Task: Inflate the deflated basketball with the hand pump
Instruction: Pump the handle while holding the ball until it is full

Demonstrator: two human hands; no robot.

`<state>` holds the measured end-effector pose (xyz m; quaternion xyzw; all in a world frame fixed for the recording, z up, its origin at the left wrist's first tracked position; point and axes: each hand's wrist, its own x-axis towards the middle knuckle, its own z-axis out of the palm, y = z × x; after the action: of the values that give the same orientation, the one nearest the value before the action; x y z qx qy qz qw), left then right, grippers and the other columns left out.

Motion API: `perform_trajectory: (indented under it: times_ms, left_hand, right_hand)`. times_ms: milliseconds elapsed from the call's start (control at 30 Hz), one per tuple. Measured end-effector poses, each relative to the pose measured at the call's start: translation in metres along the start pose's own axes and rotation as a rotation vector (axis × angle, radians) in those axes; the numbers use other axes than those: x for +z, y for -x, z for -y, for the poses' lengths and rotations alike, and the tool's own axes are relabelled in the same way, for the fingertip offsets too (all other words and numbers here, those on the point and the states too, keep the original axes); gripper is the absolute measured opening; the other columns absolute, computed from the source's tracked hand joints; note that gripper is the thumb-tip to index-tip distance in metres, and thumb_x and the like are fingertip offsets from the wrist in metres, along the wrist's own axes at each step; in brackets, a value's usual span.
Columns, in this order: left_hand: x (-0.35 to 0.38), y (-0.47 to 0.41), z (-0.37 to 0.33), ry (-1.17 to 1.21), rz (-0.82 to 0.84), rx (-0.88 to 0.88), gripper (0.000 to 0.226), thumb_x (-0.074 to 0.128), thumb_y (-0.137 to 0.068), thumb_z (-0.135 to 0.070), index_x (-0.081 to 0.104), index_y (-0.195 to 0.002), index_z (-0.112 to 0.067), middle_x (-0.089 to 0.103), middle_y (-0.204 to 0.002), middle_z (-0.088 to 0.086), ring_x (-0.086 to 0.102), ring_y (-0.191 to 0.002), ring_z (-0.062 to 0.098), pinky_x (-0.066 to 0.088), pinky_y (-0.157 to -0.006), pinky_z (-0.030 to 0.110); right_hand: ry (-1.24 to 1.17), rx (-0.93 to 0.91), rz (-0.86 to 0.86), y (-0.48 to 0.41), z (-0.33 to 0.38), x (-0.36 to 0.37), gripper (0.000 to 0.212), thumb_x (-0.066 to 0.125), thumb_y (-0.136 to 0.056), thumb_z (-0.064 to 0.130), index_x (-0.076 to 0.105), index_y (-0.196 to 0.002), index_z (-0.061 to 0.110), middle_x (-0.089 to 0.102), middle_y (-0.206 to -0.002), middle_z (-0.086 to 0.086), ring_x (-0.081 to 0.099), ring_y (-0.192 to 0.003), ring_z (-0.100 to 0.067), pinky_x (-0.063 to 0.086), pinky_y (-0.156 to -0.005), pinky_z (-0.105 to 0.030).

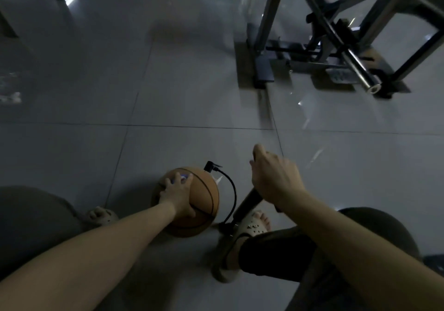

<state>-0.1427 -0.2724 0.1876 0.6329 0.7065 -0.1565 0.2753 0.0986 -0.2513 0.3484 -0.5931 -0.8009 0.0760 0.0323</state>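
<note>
Dim light, grey tiled floor (168,99). View looks down on a seated or crouched person, bare forearms, dark trousers.

Ball (204,205): orange-brown with black seams, on the floor between the feet, low and left of centre. It looks round, though its firmness cannot be judged.

Left hand (179,195): palm down on top of the ball, fingers spread over it, thumb down the near side. It rests flat and pinches nothing.

Pump (247,202): dark barrel, tilted, just right of the ball, base at the floor. Black hose (232,190) loops up from the base and over to a black nozzle (209,167) at the ball's far upper edge. The joint itself is too small to make out.

Right hand (274,178): fingers curled round the top of the pump, back of the hand toward the camera, handle mostly hidden beneath it.

Right foot (255,224): in a pale clog, against the pump base. Left foot (101,214): also in a clog, left of the ball and apart from it.

Upper right, well apart: metal-framed gym machine (336,41).
</note>
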Motion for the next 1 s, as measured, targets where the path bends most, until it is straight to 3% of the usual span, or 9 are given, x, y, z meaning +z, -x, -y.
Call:
perform_trajectory:
  times_ms: [133,367,633,767,1000]
  left_hand:
    - [0.005,0.005,-0.001,-0.025,-0.056,0.028,0.133,0.085,-0.068,-0.059,-0.004,-0.161,-0.027,-0.002,-0.164,0.018,0.014,-0.144,0.053,0.039,-0.110,0.060]
    - [0.014,0.006,-0.001,-0.072,-0.054,-0.001,0.128,0.080,-0.072,-0.060,-0.006,-0.160,-0.030,-0.003,-0.163,0.016,0.016,-0.142,0.051,0.045,-0.104,0.057]
    - [0.016,0.002,0.008,0.010,-0.106,0.010,0.124,0.079,-0.074,-0.061,-0.005,-0.160,-0.031,-0.003,-0.165,0.011,0.013,-0.144,0.047,0.040,-0.108,0.057]
    - [0.021,0.005,0.011,0.011,-0.100,0.015,0.122,0.078,-0.077,-0.058,-0.007,-0.160,-0.031,-0.006,-0.166,0.011,0.009,-0.146,0.047,0.037,-0.110,0.058]
    - [0.022,0.007,0.010,0.015,-0.096,-0.016,0.121,0.078,-0.078,-0.056,-0.008,-0.159,-0.031,-0.006,-0.166,0.011,0.010,-0.146,0.047,0.038,-0.111,0.057]
  right_hand:
    - [-0.002,-0.003,-0.076,0.001,0.007,-0.027,0.011,0.040,-0.104,0.024,0.039,-0.096,0.017,0.055,-0.067,-0.002,0.052,-0.052,-0.022,0.050,-0.049,-0.040]
    - [0.069,-0.075,-0.037,0.019,0.005,0.045,0.005,0.039,-0.103,0.023,0.038,-0.103,0.018,0.054,-0.076,-0.003,0.045,-0.045,-0.022,0.032,-0.039,-0.031]
    - [0.099,-0.138,0.044,0.005,0.002,0.107,0.013,0.048,-0.100,0.021,0.043,-0.110,0.014,0.053,-0.073,-0.005,0.030,-0.040,-0.019,0.014,-0.038,-0.025]
    - [0.113,-0.145,0.120,0.002,-0.011,0.130,0.015,0.042,-0.102,0.024,0.044,-0.113,0.014,0.052,-0.076,-0.003,0.041,-0.043,-0.018,0.032,-0.035,-0.030]
    - [0.056,-0.143,0.226,0.022,0.009,0.133,0.018,0.034,-0.104,0.033,0.036,-0.119,0.023,0.047,-0.085,0.004,0.045,-0.053,-0.010,0.045,-0.045,-0.028]
